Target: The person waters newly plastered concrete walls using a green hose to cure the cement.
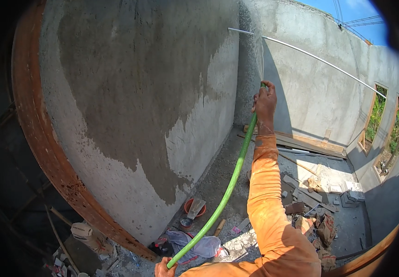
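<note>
My right hand [266, 104], at the end of an outstretched orange sleeve, is wrapped round a green hose [229, 189] close to its upper end. Water [259, 53] sprays upward out of that end beside the corner of the walls. Lower down, at the bottom edge of the view, my left hand [165, 267] is closed round the same hose. The plastered wall [199, 138] on the left carries a large dark wet patch [130, 92] with ragged lower edges, while its lower part is pale.
A brown wooden frame [47, 124] borders the left wall. A white pole [319, 59] crosses the far wall. On the floor lie an orange bucket [202, 212], a plastic sheet [199, 244], torn paper bags [325, 228], planks [306, 197] and stacked blocks [352, 193].
</note>
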